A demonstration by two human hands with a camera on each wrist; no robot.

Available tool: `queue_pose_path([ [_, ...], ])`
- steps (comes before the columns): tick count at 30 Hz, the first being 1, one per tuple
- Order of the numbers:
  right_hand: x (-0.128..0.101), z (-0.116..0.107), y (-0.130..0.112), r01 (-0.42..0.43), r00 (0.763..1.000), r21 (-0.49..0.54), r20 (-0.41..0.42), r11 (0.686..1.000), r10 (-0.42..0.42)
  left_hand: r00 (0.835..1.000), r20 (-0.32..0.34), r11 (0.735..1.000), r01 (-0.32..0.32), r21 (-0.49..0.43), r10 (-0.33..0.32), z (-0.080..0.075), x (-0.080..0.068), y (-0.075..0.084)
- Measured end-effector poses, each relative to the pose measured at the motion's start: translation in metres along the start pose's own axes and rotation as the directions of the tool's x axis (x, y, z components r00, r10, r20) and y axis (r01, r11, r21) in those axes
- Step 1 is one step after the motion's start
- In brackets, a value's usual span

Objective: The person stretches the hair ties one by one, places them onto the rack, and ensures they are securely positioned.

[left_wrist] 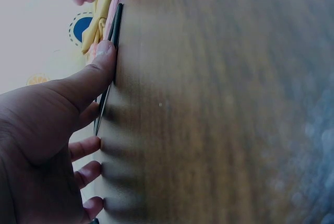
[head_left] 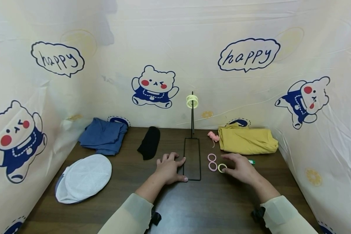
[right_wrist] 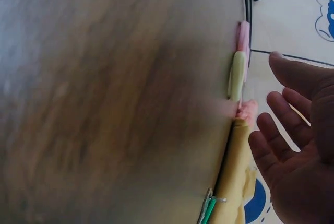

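Note:
A black wire stand (head_left: pixel 192 130) rises from a rectangular base (head_left: pixel 199 159) at the table's middle, and pale yellow hair rings (head_left: pixel 192 101) hang at its top. My left hand (head_left: pixel 170 167) lies flat beside the base, its thumb (left_wrist: pixel 106 54) against the base wire (left_wrist: pixel 118 20). My right hand (head_left: pixel 239 166) hovers with straight fingers just right of a yellow-green ring (head_left: pixel 222 168), which lies flat on the table. In the right wrist view the hand (right_wrist: pixel 297 130) is spread and apart from that ring (right_wrist: pixel 237 75). Two pink rings (head_left: pixel 212 162) lie between the ring and the base.
A yellow cloth (head_left: pixel 247 140) and a pink hair tie (head_left: pixel 213 136) lie at the back right, with a small green item (head_left: pixel 252 161) near my right hand. A black sock (head_left: pixel 149 142), a blue cloth (head_left: pixel 103 135) and a white cap (head_left: pixel 83 177) lie to the left. Printed sheets wall the table.

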State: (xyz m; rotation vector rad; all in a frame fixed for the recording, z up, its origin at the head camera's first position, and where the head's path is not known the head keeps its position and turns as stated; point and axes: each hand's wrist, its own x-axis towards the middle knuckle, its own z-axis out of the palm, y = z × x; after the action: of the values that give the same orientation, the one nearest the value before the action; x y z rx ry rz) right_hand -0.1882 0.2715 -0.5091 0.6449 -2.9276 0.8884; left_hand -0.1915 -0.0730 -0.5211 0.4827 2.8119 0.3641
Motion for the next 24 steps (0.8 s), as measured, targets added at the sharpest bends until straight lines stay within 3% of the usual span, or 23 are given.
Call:
queue_pose_path([
  [9,0.003,0.0,0.011,-0.03,0.987,-0.022,0.155,0.999,0.033,1.0,-0.007,1.0,-0.001,-0.01,0.001,0.001,0.0,0.0],
  [24,0.011,0.0,0.011,-0.026,0.985,-0.065,0.171,0.998,0.037,1.0,-0.009,1.0,-0.011,-0.007,0.011,0.0,0.0,0.0],
])
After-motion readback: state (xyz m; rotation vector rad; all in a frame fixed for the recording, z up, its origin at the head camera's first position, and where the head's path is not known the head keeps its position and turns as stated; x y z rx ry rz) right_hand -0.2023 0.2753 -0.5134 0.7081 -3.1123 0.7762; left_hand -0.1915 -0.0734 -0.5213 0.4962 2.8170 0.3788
